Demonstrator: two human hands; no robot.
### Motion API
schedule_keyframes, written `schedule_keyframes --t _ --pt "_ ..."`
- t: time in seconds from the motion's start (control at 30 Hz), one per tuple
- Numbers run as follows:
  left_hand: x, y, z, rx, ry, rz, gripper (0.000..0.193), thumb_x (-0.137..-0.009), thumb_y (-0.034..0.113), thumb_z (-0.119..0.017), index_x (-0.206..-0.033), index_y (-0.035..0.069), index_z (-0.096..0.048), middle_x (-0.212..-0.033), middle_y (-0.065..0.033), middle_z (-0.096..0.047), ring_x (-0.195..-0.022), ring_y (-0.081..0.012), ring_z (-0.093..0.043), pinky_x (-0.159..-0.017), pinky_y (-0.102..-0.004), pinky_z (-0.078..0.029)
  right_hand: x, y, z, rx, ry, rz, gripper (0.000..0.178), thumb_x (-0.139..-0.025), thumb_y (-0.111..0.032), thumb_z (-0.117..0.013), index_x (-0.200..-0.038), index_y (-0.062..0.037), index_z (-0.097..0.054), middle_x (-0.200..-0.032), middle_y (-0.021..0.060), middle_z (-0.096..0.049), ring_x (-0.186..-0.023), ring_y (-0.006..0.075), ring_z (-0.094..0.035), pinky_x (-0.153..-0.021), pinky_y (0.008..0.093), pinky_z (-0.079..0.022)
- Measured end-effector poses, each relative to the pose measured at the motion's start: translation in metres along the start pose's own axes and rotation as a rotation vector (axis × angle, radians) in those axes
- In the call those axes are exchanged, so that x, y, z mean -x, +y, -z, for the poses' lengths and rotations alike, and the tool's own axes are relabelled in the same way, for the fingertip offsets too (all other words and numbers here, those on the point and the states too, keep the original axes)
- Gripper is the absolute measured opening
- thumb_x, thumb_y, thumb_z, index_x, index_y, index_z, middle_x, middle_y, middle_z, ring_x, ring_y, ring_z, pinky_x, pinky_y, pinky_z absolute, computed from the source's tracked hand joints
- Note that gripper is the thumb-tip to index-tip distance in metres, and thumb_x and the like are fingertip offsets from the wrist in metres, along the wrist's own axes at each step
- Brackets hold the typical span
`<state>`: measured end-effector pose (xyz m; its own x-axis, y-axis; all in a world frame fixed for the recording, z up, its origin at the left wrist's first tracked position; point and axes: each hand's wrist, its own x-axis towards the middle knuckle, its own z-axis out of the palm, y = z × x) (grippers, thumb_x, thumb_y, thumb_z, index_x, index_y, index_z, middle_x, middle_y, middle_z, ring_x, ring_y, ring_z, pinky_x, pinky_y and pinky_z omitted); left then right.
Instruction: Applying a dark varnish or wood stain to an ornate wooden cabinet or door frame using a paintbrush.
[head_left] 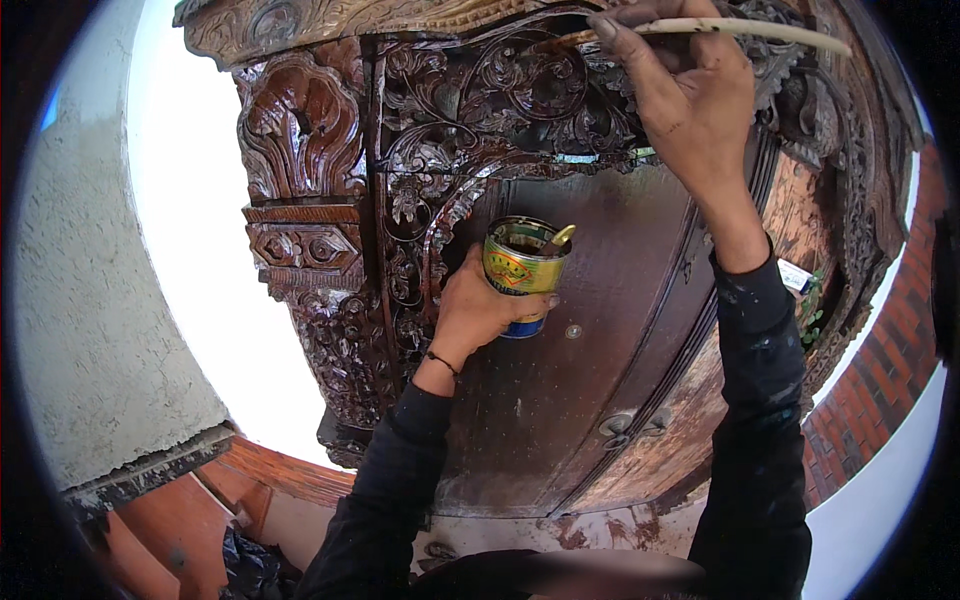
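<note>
My left hand (478, 308) is wrapped round a yellow, green and blue tin (524, 272) and holds it upright in front of a dark wooden door. Dark liquid shows inside the tin, and a small yellowish piece (560, 238) sticks up at its rim. Higher up, my right hand (700, 105) grips a slim paintbrush (775, 28) with a long pale handle. The brush's brown tip points left, at the dark carved panel (535, 85) over the door; whether it touches the wood I cannot tell. Much of the carving looks glossy and wet.
Below the carving stands the dark door (530, 420), with metal handles (616, 428) at its lower right. A carved, glossy pillar (305, 150) rises at the left. Beyond are a grey wall (100, 270), a brick wall (880, 390) and a black plastic bag (255, 565). The floor (590, 525) is stained.
</note>
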<state>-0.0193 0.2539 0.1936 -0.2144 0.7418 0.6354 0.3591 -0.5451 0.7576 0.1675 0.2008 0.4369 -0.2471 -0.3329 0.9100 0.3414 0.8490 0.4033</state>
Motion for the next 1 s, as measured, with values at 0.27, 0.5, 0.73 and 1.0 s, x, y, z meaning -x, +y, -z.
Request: schedule_keyframes --t 0.27,0.5,0.73,1.0 --pt "0.000 0.001 0.001 -0.019 -0.031 0.004 0.094 -0.059 0.048 -0.104 -0.130 0.001 -0.064 -0.119 -0.0152 -0.078 -0.109 -0.0300 -0.077 -0.098 -0.0410 -0.060 0.031 0.042 0.010 -0.314 -0.051 0.059 0.011 -0.108 0.007 -0.061 -0.114 -0.0002 -0.056 -0.120 0.0171 -0.075 -0.116 0.0203 -0.074 -0.100 0.0300 -0.059" --pt "-0.001 0.001 -0.004 -0.038 -0.062 0.029 0.093 -0.061 0.048 -0.104 -0.131 0.001 -0.063 -0.120 -0.0150 -0.078 -0.110 -0.0297 -0.077 -0.099 -0.0412 -0.059 0.033 0.043 0.016 -0.456 0.056 0.125 0.010 -0.103 0.007 -0.068 -0.109 -0.0005 -0.068 -0.113 0.0124 -0.079 -0.102 0.0164 -0.075 -0.089 0.0291 -0.059" --pt "0.000 0.003 -0.004 -0.020 -0.068 0.023 0.091 -0.060 0.047 -0.104 -0.129 0.001 -0.064 -0.120 -0.0150 -0.078 -0.109 -0.0290 -0.077 -0.098 -0.0402 -0.059 0.038 0.040 0.012 -0.321 -0.078 0.179 0.016 -0.096 0.012 -0.065 -0.106 0.0005 -0.069 -0.113 0.0145 -0.079 -0.105 0.0216 -0.077 -0.093 0.0322 -0.060" --pt "0.006 -0.002 -0.004 -0.018 -0.052 -0.001 0.091 -0.061 0.046 -0.105 -0.129 0.001 -0.063 -0.119 -0.0158 -0.078 -0.110 -0.0296 -0.077 -0.099 -0.0411 -0.059 0.039 0.041 0.022 -0.279 -0.106 0.201 0.013 -0.095 0.012 -0.067 -0.104 0.0021 -0.068 -0.112 0.0149 -0.079 -0.108 0.0249 -0.078 -0.092 0.0347 -0.062"
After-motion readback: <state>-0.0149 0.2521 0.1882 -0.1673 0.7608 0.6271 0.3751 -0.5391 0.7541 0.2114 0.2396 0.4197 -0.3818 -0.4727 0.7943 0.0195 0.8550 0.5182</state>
